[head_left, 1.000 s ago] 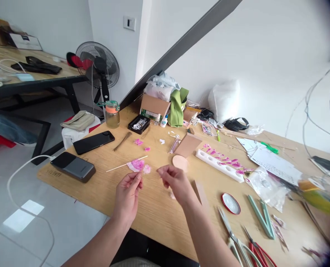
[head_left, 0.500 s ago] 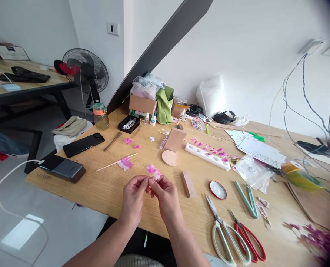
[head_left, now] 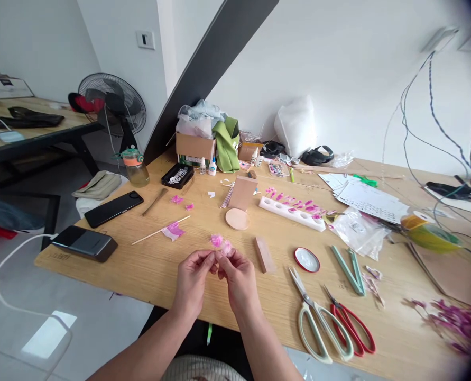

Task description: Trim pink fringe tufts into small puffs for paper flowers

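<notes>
Near the front edge of the table [head_left: 148, 275], a small pink paper flower [head_left: 220, 244] is pinched between the fingertips of both hands. One second ago the hands were apart, and the left hand alone held a pink piece; they have since come together and hardly moved after that, so the work on the flower seems to be fine shaping. Left hand [head_left: 193, 280] and right hand [head_left: 239, 279] touch each other, fingers curled, wrists low above the wood. White scissors [head_left: 318, 323] lie to the right.
</notes>
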{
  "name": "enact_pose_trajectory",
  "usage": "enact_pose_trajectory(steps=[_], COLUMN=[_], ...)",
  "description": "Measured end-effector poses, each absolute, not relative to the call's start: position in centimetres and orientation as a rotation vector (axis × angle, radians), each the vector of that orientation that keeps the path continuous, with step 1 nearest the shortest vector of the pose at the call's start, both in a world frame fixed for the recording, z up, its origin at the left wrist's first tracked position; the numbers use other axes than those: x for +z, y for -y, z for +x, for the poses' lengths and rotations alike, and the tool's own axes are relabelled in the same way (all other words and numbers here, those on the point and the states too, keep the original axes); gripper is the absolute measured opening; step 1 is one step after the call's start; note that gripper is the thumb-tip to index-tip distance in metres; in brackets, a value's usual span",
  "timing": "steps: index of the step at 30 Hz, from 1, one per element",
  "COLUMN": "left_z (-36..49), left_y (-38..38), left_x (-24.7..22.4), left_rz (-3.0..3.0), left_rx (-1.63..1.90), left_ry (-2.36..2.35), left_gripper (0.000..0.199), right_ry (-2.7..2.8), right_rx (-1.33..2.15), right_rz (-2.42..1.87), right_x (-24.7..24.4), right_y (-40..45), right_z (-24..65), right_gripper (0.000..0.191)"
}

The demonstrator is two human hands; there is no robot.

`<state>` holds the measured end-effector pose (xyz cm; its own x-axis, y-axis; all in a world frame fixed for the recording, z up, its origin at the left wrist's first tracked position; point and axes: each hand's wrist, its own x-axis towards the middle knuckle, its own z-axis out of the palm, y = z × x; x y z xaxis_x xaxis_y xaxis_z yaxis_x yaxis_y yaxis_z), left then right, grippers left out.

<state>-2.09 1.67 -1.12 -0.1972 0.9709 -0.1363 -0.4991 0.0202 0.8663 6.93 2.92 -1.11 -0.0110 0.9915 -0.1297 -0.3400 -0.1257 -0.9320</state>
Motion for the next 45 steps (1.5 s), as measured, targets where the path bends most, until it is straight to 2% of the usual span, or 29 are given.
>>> enact_pose_trajectory(steps=[7,12,20,31,45], left_z=[-2.1,-2.7,-6.5,-6.1,-6.9], left_y=[-1.8,-2.3,-3.9,-3.4,-4.1], left_x=[-1.7,-1.2,-1.4,-2.2,-3.5], left_rz=[0.674,0.515,0.338,0.498,0.742], left_rx=[1.436,1.415,1.5,1.234,1.178], left_ry=[-1.053,-0.99,-0.99,-1.035,-1.237], left_gripper=[0.026,0.028,0.03,0.024,0.026], right_ry=[0.845,0.9,0.943,0.979,1.024], right_rx=[1.405,1.387,1.254,1.212,1.277], right_rz=[-1.08,-1.125,-1.301,-1.386,-1.42], right_x=[-1.3,-1.4,-2.5,-2.1,-2.6], right_y=[-2.9,-2.3,0.1,2.7,3.5], right_z=[7.6,8.3,13.5,16.0,16.4], right_gripper=[0.03,0.026,0.03,0.032,0.031])
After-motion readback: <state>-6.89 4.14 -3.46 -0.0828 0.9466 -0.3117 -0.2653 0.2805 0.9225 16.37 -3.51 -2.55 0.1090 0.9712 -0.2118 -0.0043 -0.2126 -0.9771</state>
